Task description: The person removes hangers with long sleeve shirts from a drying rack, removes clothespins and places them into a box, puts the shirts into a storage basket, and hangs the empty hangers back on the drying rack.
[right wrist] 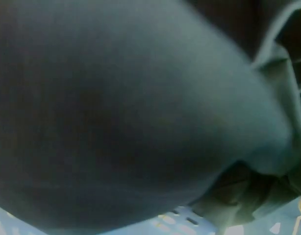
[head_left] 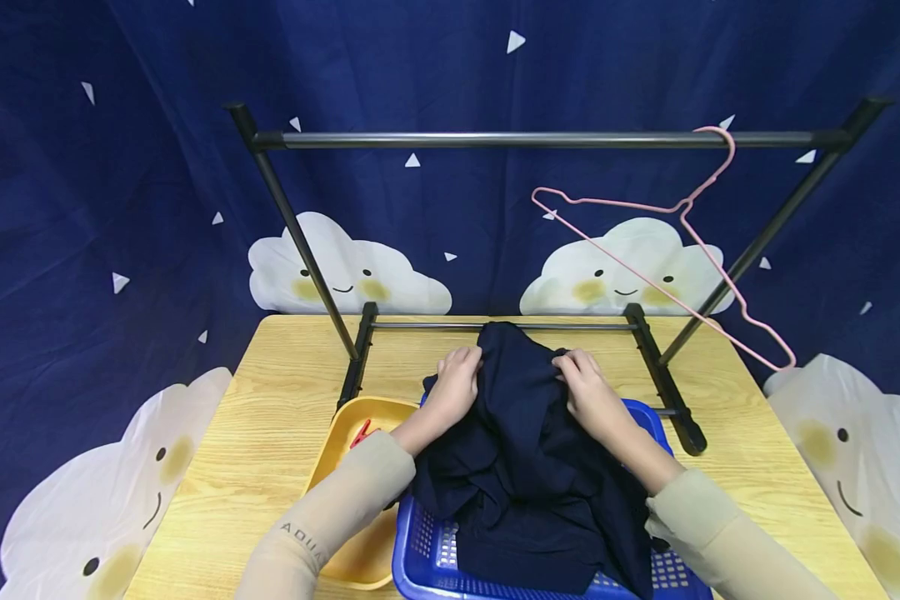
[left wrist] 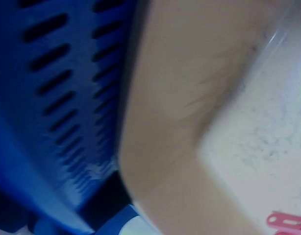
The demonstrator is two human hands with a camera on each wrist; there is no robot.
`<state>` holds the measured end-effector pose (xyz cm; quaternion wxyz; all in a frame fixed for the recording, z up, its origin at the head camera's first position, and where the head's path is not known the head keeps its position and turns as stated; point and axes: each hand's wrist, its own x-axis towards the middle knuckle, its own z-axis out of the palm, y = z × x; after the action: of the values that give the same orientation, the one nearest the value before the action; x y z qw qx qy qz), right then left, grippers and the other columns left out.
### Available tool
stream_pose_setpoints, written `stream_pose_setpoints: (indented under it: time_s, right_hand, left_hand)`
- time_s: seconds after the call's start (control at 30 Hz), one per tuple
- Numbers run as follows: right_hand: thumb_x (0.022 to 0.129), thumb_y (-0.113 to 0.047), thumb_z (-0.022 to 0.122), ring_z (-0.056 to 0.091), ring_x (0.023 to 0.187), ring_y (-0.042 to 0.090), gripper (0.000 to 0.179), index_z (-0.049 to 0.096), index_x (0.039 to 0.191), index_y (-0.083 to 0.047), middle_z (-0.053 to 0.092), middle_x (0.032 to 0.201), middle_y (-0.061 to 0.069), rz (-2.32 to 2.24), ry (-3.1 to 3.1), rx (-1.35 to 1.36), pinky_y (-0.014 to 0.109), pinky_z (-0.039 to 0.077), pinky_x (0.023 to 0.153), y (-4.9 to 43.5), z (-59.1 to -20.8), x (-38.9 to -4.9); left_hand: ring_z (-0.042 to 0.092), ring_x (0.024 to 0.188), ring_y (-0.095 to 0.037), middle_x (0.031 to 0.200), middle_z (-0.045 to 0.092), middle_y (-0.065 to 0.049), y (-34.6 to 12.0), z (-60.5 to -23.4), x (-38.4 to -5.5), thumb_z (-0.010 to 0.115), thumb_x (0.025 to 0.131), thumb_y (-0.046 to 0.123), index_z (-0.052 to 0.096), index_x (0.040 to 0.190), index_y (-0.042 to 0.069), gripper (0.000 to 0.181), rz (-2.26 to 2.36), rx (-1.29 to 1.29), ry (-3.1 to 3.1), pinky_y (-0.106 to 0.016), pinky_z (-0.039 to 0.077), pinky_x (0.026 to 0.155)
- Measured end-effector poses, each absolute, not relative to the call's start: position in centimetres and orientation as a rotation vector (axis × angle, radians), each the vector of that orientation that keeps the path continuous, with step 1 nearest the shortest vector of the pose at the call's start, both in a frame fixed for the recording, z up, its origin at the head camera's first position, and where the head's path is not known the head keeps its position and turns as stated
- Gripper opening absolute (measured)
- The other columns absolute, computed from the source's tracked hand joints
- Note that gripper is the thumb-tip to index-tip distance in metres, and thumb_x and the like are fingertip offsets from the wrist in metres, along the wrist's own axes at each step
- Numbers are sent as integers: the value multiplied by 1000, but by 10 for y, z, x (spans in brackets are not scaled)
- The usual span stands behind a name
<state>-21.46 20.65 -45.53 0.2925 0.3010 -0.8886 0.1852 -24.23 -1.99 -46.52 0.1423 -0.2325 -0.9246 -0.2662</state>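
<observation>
A dark navy garment (head_left: 525, 433) lies bunched over the blue plastic basket (head_left: 427, 554), its far end lifted. My left hand (head_left: 456, 383) pinches the cloth at its upper left. On the upper right, my right hand (head_left: 588, 387) pinches another part of it. Which part of the garment each hand holds, I cannot tell. Dark fabric (right wrist: 140, 112) fills most of the right wrist view. The left wrist view shows the slotted basket wall (left wrist: 57, 98) beside a yellow tub, with no fingers visible.
A yellow tub (head_left: 360, 567) holding a red clothes peg (head_left: 362, 433) stands left of the basket. Behind, a black clothes rack (head_left: 495, 140) stands on the wooden table (head_left: 217, 500). One pink hanger (head_left: 645, 207) hangs at the right of its bar.
</observation>
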Motion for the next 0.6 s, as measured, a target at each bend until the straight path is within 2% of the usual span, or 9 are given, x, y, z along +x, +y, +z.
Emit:
stream_pose_setpoints:
  time_s: [0.23,0.43,0.53,0.6]
  right_hand:
    - [71,17,61,51,82,28,28,55,95,3,50,90,14,511,-2266,876,38,46,70,203,-434,-193]
    - [66,21,64,53,81,26,34,56,94,3,51,89,13,526,-2228,909,36,47,67,204,-418,-172]
    - [87,3,51,53,79,23,8,56,93,1,52,89,11,547,-2239,918,34,46,66,208,-411,-161]
    - [87,2,49,53,79,22,10,56,93,0,52,89,10,564,-2243,929,32,45,66,211,-406,-155]
  left_hand:
    - [44,68,-21,72,40,-3,-19,-445,-227,47,93,6,44,80,6,14,-768,-854,-2473,-32,31,64]
    - [42,70,-18,74,42,-3,-20,-430,-208,49,92,5,45,79,6,14,-748,-993,-2340,-31,32,67]
    - [43,72,-18,76,45,-3,-20,-424,-198,49,92,5,47,80,6,12,-728,-1058,-2287,-30,33,70]
    - [43,73,-17,77,46,-3,-21,-420,-191,50,91,6,49,82,6,9,-716,-1094,-2263,-30,34,71]
